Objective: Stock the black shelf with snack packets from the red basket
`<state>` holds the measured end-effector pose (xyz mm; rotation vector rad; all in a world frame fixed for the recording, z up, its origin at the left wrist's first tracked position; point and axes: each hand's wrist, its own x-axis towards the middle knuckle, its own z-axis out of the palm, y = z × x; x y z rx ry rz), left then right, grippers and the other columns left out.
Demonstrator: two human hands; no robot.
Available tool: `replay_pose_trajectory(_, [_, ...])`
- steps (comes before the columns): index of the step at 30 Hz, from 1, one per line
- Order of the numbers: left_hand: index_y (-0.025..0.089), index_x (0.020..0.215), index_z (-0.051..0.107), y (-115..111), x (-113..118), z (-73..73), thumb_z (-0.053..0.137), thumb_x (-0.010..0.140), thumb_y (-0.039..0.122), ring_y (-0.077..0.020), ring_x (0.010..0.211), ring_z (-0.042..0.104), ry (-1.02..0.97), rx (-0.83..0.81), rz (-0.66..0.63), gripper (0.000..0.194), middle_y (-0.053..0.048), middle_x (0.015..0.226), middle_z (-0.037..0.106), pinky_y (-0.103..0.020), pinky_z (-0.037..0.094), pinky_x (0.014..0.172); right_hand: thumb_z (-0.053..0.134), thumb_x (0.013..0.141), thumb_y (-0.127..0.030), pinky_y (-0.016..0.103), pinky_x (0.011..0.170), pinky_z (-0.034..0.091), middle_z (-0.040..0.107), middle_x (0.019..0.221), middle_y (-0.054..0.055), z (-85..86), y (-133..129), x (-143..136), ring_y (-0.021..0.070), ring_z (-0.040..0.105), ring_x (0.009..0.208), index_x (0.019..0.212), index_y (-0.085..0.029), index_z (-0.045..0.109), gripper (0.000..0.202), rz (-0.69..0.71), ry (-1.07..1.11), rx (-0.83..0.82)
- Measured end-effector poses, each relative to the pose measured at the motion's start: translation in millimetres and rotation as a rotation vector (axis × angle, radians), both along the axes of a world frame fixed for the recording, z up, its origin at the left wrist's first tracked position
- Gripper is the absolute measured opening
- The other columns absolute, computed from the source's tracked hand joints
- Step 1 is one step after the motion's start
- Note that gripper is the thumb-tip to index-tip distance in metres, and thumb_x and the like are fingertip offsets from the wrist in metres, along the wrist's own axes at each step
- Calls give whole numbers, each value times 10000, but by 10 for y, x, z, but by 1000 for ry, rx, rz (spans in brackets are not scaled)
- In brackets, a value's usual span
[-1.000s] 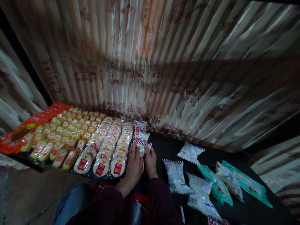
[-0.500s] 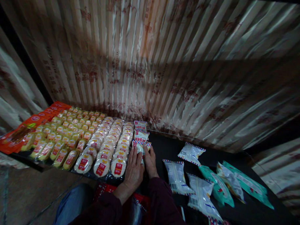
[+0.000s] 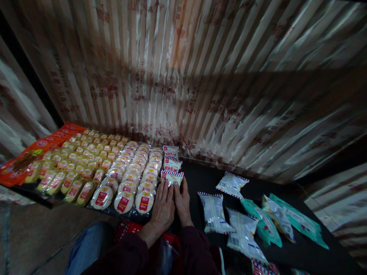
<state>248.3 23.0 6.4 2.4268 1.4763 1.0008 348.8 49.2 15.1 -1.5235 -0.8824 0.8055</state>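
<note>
Hands are laid side by side, palms down, fingers straight: the left hand (image 3: 163,207) and right hand (image 3: 183,201) are pressed at the near edge of a striped-edge packet (image 3: 172,177). Just left of that packet, rows of round cakes (image 3: 134,180) are ranged; well right of it, loose white packets (image 3: 215,213) are scattered on the black shelf (image 3: 200,178).

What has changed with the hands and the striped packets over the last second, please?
Left hand and right hand slid slightly forward and closed together on the nearest striped packet, pressing it into its column. The round cake rows and loose packets stayed put.
</note>
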Motion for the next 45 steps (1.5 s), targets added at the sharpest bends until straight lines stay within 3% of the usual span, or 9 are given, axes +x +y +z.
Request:
replay_pose_trajectory(6, [88, 1402, 351, 13, 8, -69, 404, 845, 104, -291, 1436, 92, 18, 2, 19, 560, -174, 1519, 254, -522, 293, 1124, 560, 763, -575, 379, 992, 394, 627, 1245, 89, 24, 6, -10, 251, 574, 1132, 1299, -215, 535, 646, 25, -86, -11])
replay_pose_trajectory(12, [105, 1416, 326, 16, 13, -50, 377, 856, 92, -286, 1432, 93, 22, 22, 30, 562, -171, 1519, 258, -522, 310, 1117, 546, 758, -603, 399, 1006, 377, 562, 1322, 132, 48, -88, -26, 270, 539, 1186, 1392, -179, 420, 772, 4, -106, -48])
replay_pose_trajectory(16, [118, 1431, 290, -46, -33, -15, 380, 869, 102, -280, 1435, 72, 3, 50, 19, 570, -159, 1528, 239, -534, 304, 1118, 548, 754, -605, 397, 1056, 328, 490, 1394, 136, -26, -228, -41, 270, 459, 1277, 1376, -169, 443, 767, -44, -99, -34])
replay_pose_trajectory(22, [104, 1430, 291, -342, -133, -119, 397, 844, 88, -280, 1437, 67, 26, 42, -68, 596, -162, 1527, 243, -528, 317, 1113, 498, 780, -599, 405, 1077, 305, 496, 1380, 162, -144, -465, -68, 274, 443, 1286, 1324, -132, 496, 717, -126, -130, -46])
replay_pose_trajectory(34, [74, 1360, 417, -884, -353, -336, 368, 789, 39, -250, 1434, 123, 106, -39, -175, 574, -154, 1494, 318, -495, 314, 1122, 455, 783, -529, 398, 1029, 360, 581, 1276, 165, -181, -835, -225, 259, 529, 1182, 1221, -115, 568, 614, -190, -208, -9])
replay_pose_trajectory(41, [98, 1423, 313, -1137, -478, -422, 405, 801, 87, -230, 1429, 172, 120, -84, -260, 629, -141, 1492, 336, -476, 256, 1146, 429, 840, -407, 419, 997, 389, 608, 1211, 153, -225, -1305, -500, 240, 552, 1120, 1175, -137, 586, 458, -154, -288, 103])
replay_pose_trajectory(45, [139, 1391, 366, -1221, -518, -522, 385, 884, 165, -203, 1417, 226, 95, -121, -266, 508, -122, 1473, 384, -451, 303, 1126, 433, 846, -365, 413, 983, 399, 633, 1114, 127, -403, -1602, -657, 222, 554, 1070, 1078, -160, 621, 362, -118, -374, 174])
